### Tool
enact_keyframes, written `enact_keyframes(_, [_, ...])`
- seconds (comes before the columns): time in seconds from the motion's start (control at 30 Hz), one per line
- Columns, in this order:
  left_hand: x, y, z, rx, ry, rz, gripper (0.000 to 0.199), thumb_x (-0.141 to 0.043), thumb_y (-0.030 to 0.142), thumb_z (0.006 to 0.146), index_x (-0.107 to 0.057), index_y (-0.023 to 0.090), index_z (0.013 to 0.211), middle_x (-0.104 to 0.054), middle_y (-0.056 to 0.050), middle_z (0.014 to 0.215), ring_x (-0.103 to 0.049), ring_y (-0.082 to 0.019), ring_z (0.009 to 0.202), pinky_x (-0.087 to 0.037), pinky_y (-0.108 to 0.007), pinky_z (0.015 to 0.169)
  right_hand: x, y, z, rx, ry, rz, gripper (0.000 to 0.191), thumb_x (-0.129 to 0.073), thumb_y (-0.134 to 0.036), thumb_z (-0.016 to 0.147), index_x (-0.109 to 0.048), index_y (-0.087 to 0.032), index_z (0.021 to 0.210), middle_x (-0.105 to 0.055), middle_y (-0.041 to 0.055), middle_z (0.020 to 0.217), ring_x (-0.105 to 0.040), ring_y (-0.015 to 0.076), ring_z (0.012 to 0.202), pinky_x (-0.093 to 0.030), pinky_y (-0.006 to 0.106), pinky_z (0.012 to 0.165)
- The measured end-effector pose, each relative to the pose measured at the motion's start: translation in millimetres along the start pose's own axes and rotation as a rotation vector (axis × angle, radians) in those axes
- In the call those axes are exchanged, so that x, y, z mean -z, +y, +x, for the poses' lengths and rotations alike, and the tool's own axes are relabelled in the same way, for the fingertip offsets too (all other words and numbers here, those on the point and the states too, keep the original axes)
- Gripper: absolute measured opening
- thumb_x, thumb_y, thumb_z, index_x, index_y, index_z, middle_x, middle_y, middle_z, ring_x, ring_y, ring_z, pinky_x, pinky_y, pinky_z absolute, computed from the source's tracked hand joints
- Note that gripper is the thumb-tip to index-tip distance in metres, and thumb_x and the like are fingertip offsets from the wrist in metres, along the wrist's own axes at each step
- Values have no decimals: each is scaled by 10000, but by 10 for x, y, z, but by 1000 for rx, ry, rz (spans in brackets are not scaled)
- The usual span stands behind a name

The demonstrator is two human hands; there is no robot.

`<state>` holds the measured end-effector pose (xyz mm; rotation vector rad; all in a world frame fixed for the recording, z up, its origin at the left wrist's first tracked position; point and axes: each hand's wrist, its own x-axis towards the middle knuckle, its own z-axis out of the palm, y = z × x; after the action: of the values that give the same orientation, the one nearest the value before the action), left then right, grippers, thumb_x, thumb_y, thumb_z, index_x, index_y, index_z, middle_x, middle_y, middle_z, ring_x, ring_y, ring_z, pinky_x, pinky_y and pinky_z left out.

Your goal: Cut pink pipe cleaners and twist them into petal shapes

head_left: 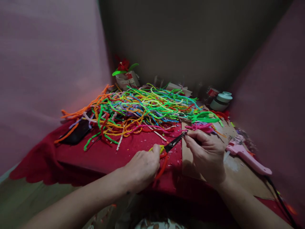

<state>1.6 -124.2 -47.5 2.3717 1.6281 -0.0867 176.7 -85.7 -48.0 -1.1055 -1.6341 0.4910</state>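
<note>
My left hand [144, 165] is closed around the yellow handle of a pair of scissors [175, 142], whose dark blades point up and to the right. Just below the handle, a red strip [163, 167] hangs by my fingers; whether it is held is unclear. At the blade tips, the thumb and fingers of my right hand [205, 152] pinch together on something too small to make out. A big heap of coloured pipe cleaners [147, 106] spreads beyond both hands. Closest to my right fingers lies a bundle of pink pipe cleaners [201, 128].
A pink glue gun [247, 156] rests on a cardboard sheet [238, 176] at right, its cord trailing off the front. Scraps dot the red tablecloth [85, 160]. A dark flat object [75, 133] sits left; a pale green jar [221, 100] and a red flower [123, 65] stand behind.
</note>
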Motion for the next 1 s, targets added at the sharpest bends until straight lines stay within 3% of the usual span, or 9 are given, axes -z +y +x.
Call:
enact_keyframes(0.13, [36,-30,66,17,111,21,171,-294,113,837,-375,140,985,-635,-100,734,-634,-262,658,-435,-339,556,-42,-29,-85,211,-77,-61,130,-535,-123,793,-614,-187,713,-584,9,629,-531,139,601,-412,276,596])
enact_keyframes(0.2, [91,-123,119,65,164,36,193,-304,106,825,-380,127,1002,-636,-103,714,-638,-263,670,-442,-341,574,-19,-62,-101,258,-46,-85,112,-545,-111,794,-613,-186,747,-595,11,645,-531,136,604,-414,278,597])
enact_keyframes(0.37, [196,-453,244,210,223,170,257,-302,132,845,-407,94,1077,-661,-162,822,-650,-266,755,-462,-347,625,176,-182,-25,250,38,-116,78,-595,-133,781,-634,-199,795,-607,11,672,-537,143,616,-420,290,588])
enact_keyframes(0.6, [204,-540,311,108,239,295,268,-287,131,859,-537,125,957,-643,-135,871,-629,-223,781,-466,-300,606,276,-274,66,281,134,-137,92,-615,-141,774,-646,-226,792,-636,13,713,-566,157,660,-437,298,605])
enact_keyframes(0.77, [190,-578,396,73,295,348,257,-322,112,854,-575,102,903,-622,-145,914,-589,-243,882,-482,-349,713,263,-267,54,241,131,-131,105,-630,-166,779,-674,-237,841,-658,16,737,-587,161,682,-448,300,607])
enact_keyframes(0.87, [209,-484,427,-53,428,206,217,-394,205,877,-580,111,939,-608,-139,975,-542,-258,989,-466,-392,824,266,-364,75,146,154,-24,127,-637,-189,776,-692,-259,867,-674,12,760,-603,163,701,-457,304,624])
enact_keyframes(1.0, [357,-61,407,-362,541,-311,361,-466,278,881,-457,136,1213,-549,-96,1212,-472,-163,1149,-388,-299,987,253,-599,159,-41,120,364,109,-632,-197,768,-706,-271,802,-654,13,726,-582,153,674,-437,298,588])
